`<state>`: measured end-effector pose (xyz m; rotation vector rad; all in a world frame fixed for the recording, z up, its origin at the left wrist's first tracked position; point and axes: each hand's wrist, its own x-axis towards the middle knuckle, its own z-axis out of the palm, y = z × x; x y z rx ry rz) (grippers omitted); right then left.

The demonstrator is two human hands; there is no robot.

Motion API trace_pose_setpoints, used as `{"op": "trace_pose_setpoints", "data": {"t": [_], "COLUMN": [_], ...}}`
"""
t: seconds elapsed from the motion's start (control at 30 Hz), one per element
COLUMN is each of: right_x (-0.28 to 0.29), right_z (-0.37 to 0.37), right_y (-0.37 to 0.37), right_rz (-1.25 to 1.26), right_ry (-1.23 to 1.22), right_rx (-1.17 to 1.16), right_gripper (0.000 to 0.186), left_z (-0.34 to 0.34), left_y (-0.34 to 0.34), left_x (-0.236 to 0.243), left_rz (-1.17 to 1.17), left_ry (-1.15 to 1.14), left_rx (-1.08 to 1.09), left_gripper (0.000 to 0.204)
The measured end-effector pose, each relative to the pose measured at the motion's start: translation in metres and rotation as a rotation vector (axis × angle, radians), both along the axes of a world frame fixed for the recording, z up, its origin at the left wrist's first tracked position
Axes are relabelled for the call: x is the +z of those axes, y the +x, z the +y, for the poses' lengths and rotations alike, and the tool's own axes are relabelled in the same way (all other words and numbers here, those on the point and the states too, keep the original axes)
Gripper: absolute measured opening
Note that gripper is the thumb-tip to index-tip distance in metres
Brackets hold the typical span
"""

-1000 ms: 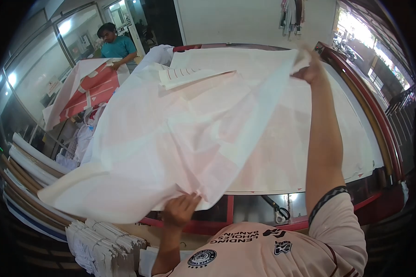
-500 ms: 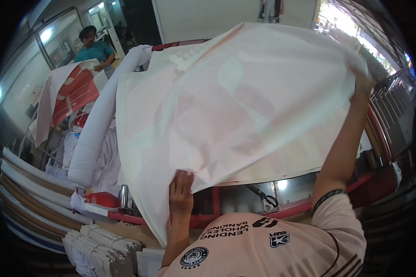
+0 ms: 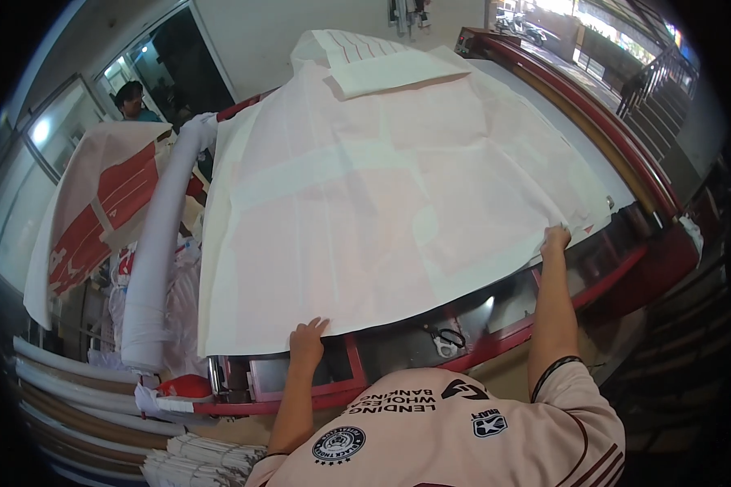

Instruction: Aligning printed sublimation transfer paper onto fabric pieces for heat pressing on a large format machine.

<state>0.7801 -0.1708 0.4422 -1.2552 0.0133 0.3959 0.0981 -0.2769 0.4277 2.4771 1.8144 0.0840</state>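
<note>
A large whitish paper sheet (image 3: 357, 211) lies over the red-framed table, with a pale pink print showing through it. Its far end is folded back, and red lines show on the folded flap (image 3: 365, 50). At the near edge, my left hand (image 3: 306, 344) grips the sheet, fingers bent over the border. Farther right along that edge, my right hand (image 3: 555, 239) pinches the paper, which creases around it. Between my arms, black-handled scissors (image 3: 446, 341) rest on the table's front part, below the sheet's edge.
A long white fabric roll (image 3: 156, 260) stands along the left side. Beyond it a person (image 3: 130, 101) is partly hidden by a red-and-white printed sheet (image 3: 114, 211). Several rolls (image 3: 73, 361) and bundled papers (image 3: 199, 463) lie at lower left. A red rail (image 3: 592, 114) borders the right.
The raised, billowing sheet has come down flat across the table. My right hand moved down and nearer to the front edge; my left hand shifted slightly lower. The other person's printed sheet moved left.
</note>
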Motion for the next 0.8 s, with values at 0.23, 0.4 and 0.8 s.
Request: {"op": "trace_pose_setpoints", "data": {"t": [0.23, 0.4, 0.8], "right_x": [-0.01, -0.014, -0.064], "right_z": [0.006, 0.026, -0.027], "right_y": [0.01, 0.019, -0.015], "right_rz": [-0.115, -0.208, -0.372], "right_ry": [0.024, 0.09, -0.646], "right_rx": [0.051, -0.015, -0.234], "right_gripper": [0.036, 0.027, 0.055], "left_z": [-0.016, 0.007, 0.016], "left_y": [0.014, 0.031, -0.028], "left_x": [-0.043, -0.052, -0.067], "left_rz": [0.009, -0.093, -0.206], "left_ry": [-0.064, -0.005, -0.265], "left_rx": [0.055, 0.106, 0.217], "left_gripper": [0.057, 0.056, 0.07]}}
